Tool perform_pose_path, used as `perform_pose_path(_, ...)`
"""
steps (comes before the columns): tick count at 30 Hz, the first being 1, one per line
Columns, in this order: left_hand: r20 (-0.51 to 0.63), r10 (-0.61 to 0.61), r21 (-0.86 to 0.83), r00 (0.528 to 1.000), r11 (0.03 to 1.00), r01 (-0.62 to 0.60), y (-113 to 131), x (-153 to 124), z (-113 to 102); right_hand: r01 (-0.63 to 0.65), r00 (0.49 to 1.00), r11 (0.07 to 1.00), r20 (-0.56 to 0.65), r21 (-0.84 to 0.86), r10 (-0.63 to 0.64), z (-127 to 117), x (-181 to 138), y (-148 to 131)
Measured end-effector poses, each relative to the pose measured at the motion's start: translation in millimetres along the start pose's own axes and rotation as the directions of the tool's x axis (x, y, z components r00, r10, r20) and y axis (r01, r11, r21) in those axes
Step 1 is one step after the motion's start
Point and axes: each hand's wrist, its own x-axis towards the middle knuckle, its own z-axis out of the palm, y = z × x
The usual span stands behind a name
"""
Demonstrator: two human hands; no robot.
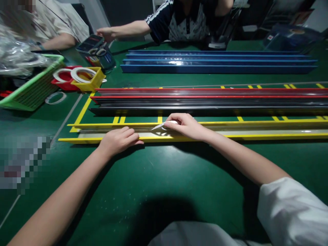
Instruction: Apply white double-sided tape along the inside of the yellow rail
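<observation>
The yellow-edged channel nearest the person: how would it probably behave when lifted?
The yellow-edged channel may sag or twist if lifted at one end, being long and narrow. It is probably light for its size, as its edges look thin.

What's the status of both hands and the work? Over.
Left hand on yellow-edged channel. Right hand pinching white strip. Black channel lying just beyond.

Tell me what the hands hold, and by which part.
The right hand pinches a white strip behind its pointed left tip, between thumb and fingers. The left hand rests on the yellow-edged channel.
</observation>
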Motion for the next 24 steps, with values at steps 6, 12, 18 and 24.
perform_pose_path(6,0.033,-0.029,0.006,0.999,1.000,0.028,-2.5,-12.5,-12.4,0.050,0.995,0.999,0.081,0.015,-0.051,9.6,0.1,-7.6)
perform_pose_path(12,0.011,-0.073,0.042,0.997,0.996,0.073,10.9,17.2,-30.3,0.037,0.998,0.999,0.056,-0.039,-0.035,3.9,-11.3,-2.6)
perform_pose_path(18,-0.077,-0.236,0.068,0.969,0.968,0.241,29.7,28.0,-18.0,0.054,0.997,0.996,0.057,-0.077,-0.049,3.3,-16.8,-1.3)
perform_pose_path(24,-0.120,-0.238,-0.062,0.964,0.971,0.232,35.7,12.4,0.9,0.048,0.998,0.995,0.039,-0.086,-0.045,4.2,-16.8,-3.3)
